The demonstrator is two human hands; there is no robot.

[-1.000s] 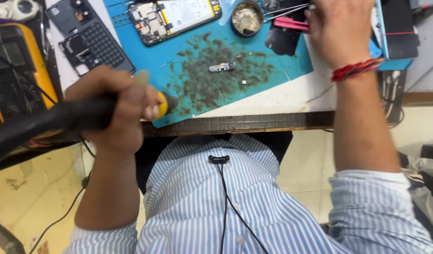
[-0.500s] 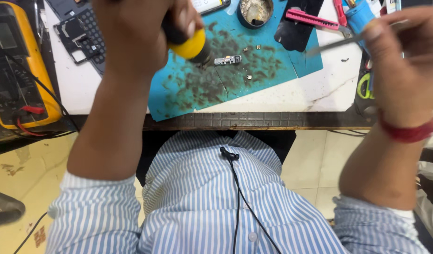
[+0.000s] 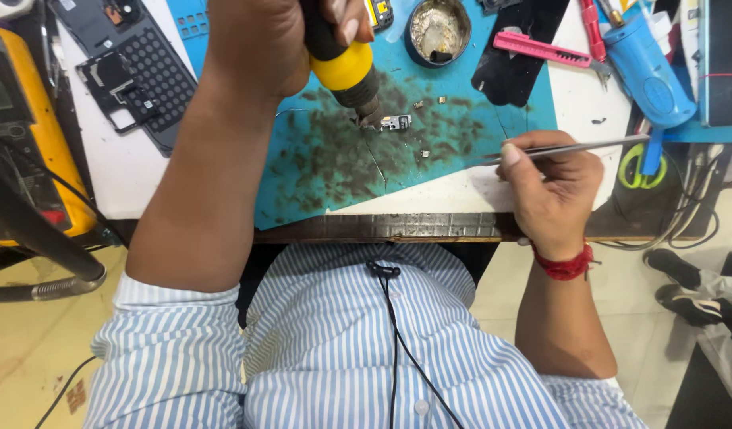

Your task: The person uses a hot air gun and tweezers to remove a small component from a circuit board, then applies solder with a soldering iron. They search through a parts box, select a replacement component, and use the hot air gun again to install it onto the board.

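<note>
The left hand (image 3: 278, 40) is closed around a yellow-collared hot-air tool (image 3: 346, 67), its nozzle just over the small circuit part (image 3: 395, 122) on the blue mat (image 3: 318, 179); the right hand (image 3: 552, 187) pinches tweezers (image 3: 568, 148) beside it; lingering heat could scorch the part, or a nudge scatter nearby loose components.

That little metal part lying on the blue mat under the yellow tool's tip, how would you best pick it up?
Take the small metal part by its two long edges with the tweezers, coming from the right, where the right hand holds them. It lies flat, and the yellow tool in the left hand crowds its left side.
</note>
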